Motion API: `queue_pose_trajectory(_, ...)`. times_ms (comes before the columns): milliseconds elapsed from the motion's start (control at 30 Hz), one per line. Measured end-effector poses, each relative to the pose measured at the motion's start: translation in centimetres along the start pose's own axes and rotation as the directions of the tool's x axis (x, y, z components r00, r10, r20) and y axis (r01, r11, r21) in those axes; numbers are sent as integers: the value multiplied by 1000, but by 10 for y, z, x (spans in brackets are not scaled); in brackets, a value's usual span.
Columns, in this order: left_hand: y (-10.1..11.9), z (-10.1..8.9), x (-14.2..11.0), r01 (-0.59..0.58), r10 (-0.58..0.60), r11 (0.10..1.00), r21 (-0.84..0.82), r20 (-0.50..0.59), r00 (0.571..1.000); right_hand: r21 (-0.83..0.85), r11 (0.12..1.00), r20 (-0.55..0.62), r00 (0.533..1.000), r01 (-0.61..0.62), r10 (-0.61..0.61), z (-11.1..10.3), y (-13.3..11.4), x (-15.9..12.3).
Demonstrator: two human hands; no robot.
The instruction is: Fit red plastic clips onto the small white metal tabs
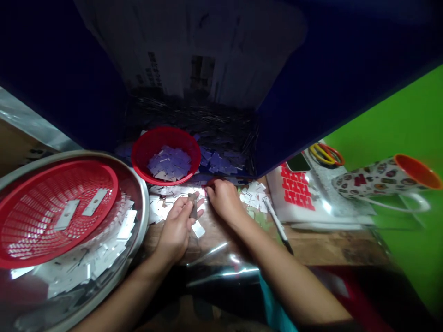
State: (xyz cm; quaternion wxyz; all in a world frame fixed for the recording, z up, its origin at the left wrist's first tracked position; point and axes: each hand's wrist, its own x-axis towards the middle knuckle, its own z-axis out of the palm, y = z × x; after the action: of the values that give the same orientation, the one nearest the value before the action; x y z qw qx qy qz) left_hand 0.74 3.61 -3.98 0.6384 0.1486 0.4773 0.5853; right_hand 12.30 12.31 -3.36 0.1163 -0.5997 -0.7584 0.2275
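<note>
Wooden surface [332, 246], green wall [408, 115]. Left hand [176, 226] holding dark flat piece [193, 206]; right hand [223, 198] near red bowl [197, 161], can't tell grip.

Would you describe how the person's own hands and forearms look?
The left hand and right hand wear no gloves, and no watch or bracelet shows. The left forearm and right forearm look bare; a dark edge below may be a sleeve.

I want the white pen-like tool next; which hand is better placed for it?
Probably the right hand: it is nearer the white pen-like tool. The left hand is farther off and holds a flat dark piece. Whether the right fingertips hold anything is unclear.
</note>
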Motion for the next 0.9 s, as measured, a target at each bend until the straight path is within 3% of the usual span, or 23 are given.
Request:
queue_pose_trajectory(433, 2, -3, 2, 23, -21, 998, -57, 34, 999, -123, 992, 56, 998, 14, -7, 2, 1, 2)
queue_pose_trajectory(900, 6, -4, 2, 47, -45, 997, -58, 41, 998, -278, 951, 11, 990, 136, -138, 9, 1, -10)
